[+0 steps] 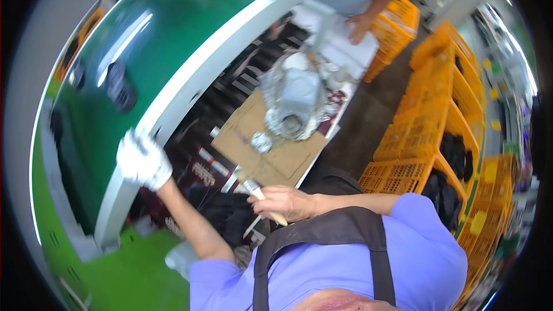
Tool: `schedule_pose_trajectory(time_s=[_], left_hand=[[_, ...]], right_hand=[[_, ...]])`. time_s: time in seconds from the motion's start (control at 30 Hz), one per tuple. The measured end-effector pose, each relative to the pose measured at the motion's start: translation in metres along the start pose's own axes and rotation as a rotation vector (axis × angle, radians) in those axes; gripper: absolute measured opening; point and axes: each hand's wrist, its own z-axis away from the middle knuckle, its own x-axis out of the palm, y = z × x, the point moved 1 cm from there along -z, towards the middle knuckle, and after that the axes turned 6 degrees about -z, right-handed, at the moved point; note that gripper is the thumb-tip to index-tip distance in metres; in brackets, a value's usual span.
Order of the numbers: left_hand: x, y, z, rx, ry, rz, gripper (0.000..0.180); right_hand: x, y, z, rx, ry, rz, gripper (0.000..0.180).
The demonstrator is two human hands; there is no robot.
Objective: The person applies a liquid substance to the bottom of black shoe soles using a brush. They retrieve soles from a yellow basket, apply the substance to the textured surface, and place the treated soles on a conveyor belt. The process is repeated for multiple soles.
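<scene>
My right hand (pixel 285 203) is bare and closed around the pale wooden handle of a flat brush (pixel 257 192). Its bristles point away from me, over the near edge of a brown cardboard sheet (pixel 288 158). In a white glove, my left hand (pixel 144 159) is at the pale rail (pixel 173 101) of a green conveyor belt (pixel 184 11); its fingers are blurred and partly hidden. On the cardboard stand a small foil-like silvery cup (pixel 261 143) and a grey-blue container (pixel 299 92) with a round mouth, wrapped in crumpled clear plastic.
Dark shoe-like pieces (pixel 121 87) lie on the belt. Printed dark boxes (pixel 196 177) sit beneath the rail. Orange crates (pixel 417 126) are stacked at the right, some holding dark items (pixel 440 193). Across the table, another person's hand (pixel 360 27) is near a white surface.
</scene>
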Motion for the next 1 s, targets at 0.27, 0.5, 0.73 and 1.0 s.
schedule_pose_trajectory(time_s=[0.27,0.5,0.73,1.0], left_hand=[[-0.002,0.006,0.003,0.038,-0.054,-0.027,0.022],[0.052,-0.034,0.015,0.034,-0.060,-0.315,0.035],[0.071,-0.042,-0.002,-0.325,-0.621,-0.228,0.064],[0.063,-0.019,-0.012,-0.557,-0.844,-0.301,0.071]], right_hand=[[-0.090,0.008,0.042,-0.097,0.231,0.136,0.011],[-0.211,0.011,0.152,0.015,0.461,0.290,0.022],[-0.280,0.007,0.243,0.133,0.671,0.363,0.021],[-0.311,0.007,0.268,0.168,0.737,0.399,0.017]])
